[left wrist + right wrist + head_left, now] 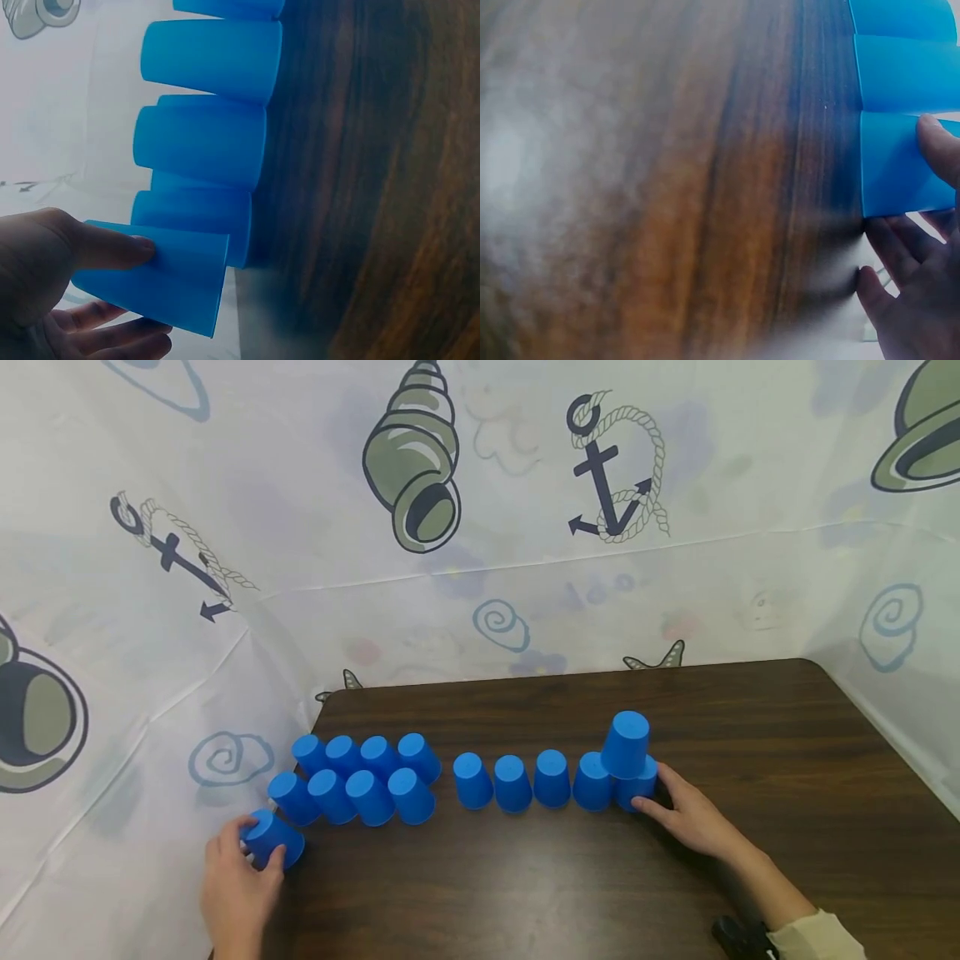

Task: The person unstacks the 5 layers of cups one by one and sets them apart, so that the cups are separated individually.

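At the left end of the table my left hand (240, 887) holds an upside-down blue plastic cup (274, 838). The left wrist view shows the thumb on one side of this slightly tilted cup (176, 277) and the fingers around the other. My right hand (696, 820) grips the rightmost cup (633, 792) of a row on the right, thumb at its front. Another blue cup (627, 745) stands upside down on top, over that end cup and its neighbour (592, 783). In the right wrist view, fingers lie beside the gripped cup (900, 169).
Two rows of upside-down blue cups (369, 797) stand at the left of the dark wooden table (510, 893). Three more cups (512, 783) stand between them and the right-hand stack. A patterned white cloth (525, 552) hangs behind and to the sides.
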{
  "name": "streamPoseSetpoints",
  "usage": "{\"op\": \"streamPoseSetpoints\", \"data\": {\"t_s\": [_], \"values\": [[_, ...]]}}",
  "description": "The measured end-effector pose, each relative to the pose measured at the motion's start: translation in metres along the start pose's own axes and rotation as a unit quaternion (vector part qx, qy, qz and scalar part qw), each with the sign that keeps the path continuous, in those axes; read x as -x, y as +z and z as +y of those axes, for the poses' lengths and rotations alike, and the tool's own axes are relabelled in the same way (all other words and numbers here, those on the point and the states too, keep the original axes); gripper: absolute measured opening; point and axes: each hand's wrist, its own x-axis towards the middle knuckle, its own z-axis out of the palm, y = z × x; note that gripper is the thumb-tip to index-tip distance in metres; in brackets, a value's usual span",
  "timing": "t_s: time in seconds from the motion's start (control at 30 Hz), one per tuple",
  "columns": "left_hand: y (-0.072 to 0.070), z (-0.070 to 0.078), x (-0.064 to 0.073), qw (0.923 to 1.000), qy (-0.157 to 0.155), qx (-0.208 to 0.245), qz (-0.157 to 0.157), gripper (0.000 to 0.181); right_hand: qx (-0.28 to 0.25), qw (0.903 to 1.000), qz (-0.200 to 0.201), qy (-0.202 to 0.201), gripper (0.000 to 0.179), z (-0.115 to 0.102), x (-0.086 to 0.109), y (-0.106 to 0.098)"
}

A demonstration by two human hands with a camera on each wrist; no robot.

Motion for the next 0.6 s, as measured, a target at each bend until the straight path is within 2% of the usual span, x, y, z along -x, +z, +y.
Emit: {"op": "streamPoseSetpoints", "data": {"t_s": [0.27, 0.6], "values": [[0.009, -0.008, -0.002, 0.9999, -0.005, 0.008, -0.004, 0.059, 0.002, 1.0000, 0.000, 0.000, 0.078, 0.000, -0.001, 0.001], [0.012, -0.017, -0.005, 0.9993, -0.029, 0.018, -0.016, 0.059, 0.005, 0.9999, 0.000, 0.010, 0.079, 0.000, -0.001, 0.001]]}}
